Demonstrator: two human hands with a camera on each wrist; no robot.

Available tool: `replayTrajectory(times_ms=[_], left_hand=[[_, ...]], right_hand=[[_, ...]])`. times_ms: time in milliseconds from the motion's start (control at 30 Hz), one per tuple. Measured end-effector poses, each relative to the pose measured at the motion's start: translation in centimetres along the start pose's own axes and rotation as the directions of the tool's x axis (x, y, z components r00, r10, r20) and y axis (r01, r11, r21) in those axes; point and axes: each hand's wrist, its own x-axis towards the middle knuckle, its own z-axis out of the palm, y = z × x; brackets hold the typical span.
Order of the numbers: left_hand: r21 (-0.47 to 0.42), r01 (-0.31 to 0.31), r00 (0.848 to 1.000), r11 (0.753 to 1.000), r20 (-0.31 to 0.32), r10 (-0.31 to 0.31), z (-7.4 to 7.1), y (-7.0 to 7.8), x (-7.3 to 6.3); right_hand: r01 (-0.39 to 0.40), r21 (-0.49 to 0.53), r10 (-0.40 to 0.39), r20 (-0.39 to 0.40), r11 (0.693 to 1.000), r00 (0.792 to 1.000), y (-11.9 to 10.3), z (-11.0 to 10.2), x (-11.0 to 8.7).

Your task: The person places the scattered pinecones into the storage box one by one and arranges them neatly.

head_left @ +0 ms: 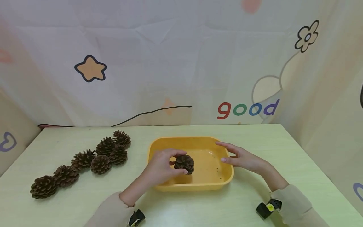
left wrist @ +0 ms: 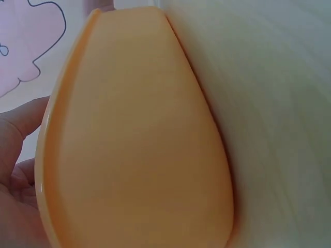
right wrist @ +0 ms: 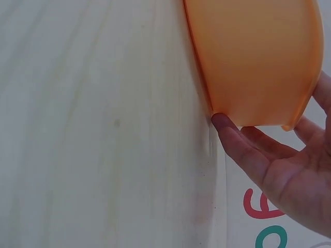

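A brown pine cone (head_left: pixel 184 164) is pinched between the thumb and fingers of my left hand (head_left: pixel 160 167), over the inside of a yellow plastic tub (head_left: pixel 204 187). In the left wrist view that hand (left wrist: pixel 18 175) shows behind the tub's rim, and the tub's wall (left wrist: pixel 134 129) hides the cone. My right hand (head_left: pixel 244 160) grips the tub's right end, thumb over the rim. From the right wrist view, fingers (right wrist: pixel 243 155) of that hand lie against the outer wall, low near the tabletop.
Several more pine cones (head_left: pixel 100 164) lie in a slanting band on the left of the pale table (head_left: pixel 119 201). Small dark crumbs dot the tub's floor. A printed cloth (head_left: pixel 147 69) hangs behind the table's far edge. Both wrists carry black strapped devices (head_left: pixel 267 208).
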Motion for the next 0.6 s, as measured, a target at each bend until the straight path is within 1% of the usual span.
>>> replayTrajectory(times_ms=[133,300,433,600], left_hand=[[0.001,-0.023,0.999,1.0,0.034,0.023,0.8,0.5,0.3],[-0.007,-0.011,0.996,1.0,0.083,0.012,1.8,1.0,0.8],[0.025,-0.007,0.994,1.0,0.11,0.004,2.7,1.3,1.2],[0.08,-0.022,0.991,0.997,0.13,0.012,3.7,1.5,1.8]], right_hand=[[0.002,0.006,-0.002,0.003,1.0,1.0,0.0,0.0,0.0],[0.007,0.002,-0.007,0.006,1.0,1.0,0.1,-0.1,0.0],[-0.005,0.0,0.005,0.004,1.0,1.0,0.2,0.0,0.1],[-0.017,0.005,0.017,0.0,1.0,1.0,0.2,0.0,0.1]])
